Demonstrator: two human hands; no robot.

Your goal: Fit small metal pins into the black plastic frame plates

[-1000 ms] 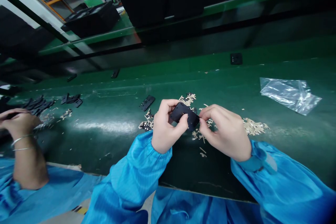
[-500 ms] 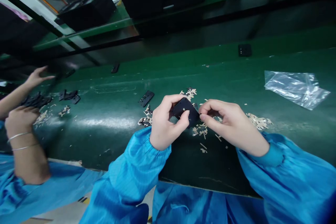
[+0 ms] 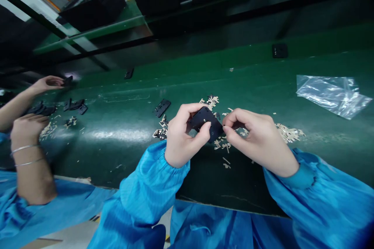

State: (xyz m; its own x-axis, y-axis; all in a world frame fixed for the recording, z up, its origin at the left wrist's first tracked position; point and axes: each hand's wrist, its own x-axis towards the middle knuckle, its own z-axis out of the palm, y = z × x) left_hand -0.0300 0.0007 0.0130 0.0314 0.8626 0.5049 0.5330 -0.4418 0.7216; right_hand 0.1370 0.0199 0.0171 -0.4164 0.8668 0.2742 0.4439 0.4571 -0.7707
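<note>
Between the thumb and fingers of my left hand (image 3: 184, 136), a black rectangular plastic plate (image 3: 206, 118) is held tilted above the bench. My right hand (image 3: 251, 134) is closed in a pinch at the plate's right corner; a tiny dark thing shows at its fingertips, too small to name. Small pale cut pieces (image 3: 226, 148) lie scattered under and around the plate. A pile of dark and metallic bits (image 3: 160, 132) sits just left of my left hand, and another flat black plate (image 3: 162, 107) lies behind that pile.
A clear plastic bag (image 3: 333, 95) lies at the right. More pale pieces (image 3: 289, 133) are heaped by my right wrist. Single black parts (image 3: 279, 51) rest along the bench's back. At the left, a co-worker's hands (image 3: 29, 128) work near stacked black plates (image 3: 76, 105).
My hands keep almost the same pose on the plate. The co-worker's far hand, empty before, now grips a black part at the back left. The view has shifted slightly.
</note>
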